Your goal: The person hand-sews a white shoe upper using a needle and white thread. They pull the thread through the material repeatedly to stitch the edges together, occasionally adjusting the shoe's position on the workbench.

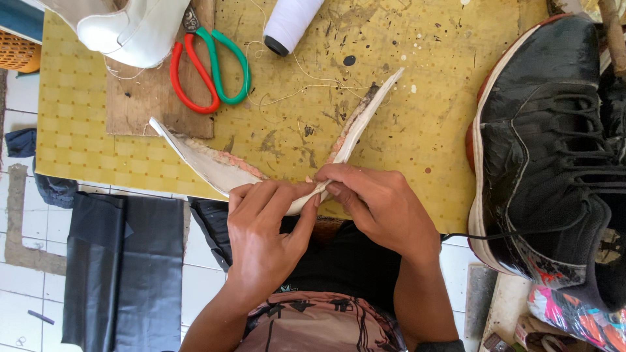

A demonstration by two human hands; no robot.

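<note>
Two hands at the near edge of a stained yellow tabletop point(417, 85), both pinching one white shoe sole strip point(215, 163) bent into a V. Left hand point(261, 228) closed on the bend from below, thumb and fingers pressed onto the strip; right hand point(378, 208) just beside it, fingertips pinched on the same bend. One arm of the strip stretched toward the left edge, pinkish residue along its inner face; the other angled up toward the tabletop's middle, tip near a loose white thread point(306, 85). Red-and-green scissors point(208, 72) on a wooden board point(147, 101) near the far left corner, beside a white shoe point(130, 26). White thread spool point(290, 23) at the far edge. Black sneaker point(548, 156) along the right edge, well apart from both hands.
</note>
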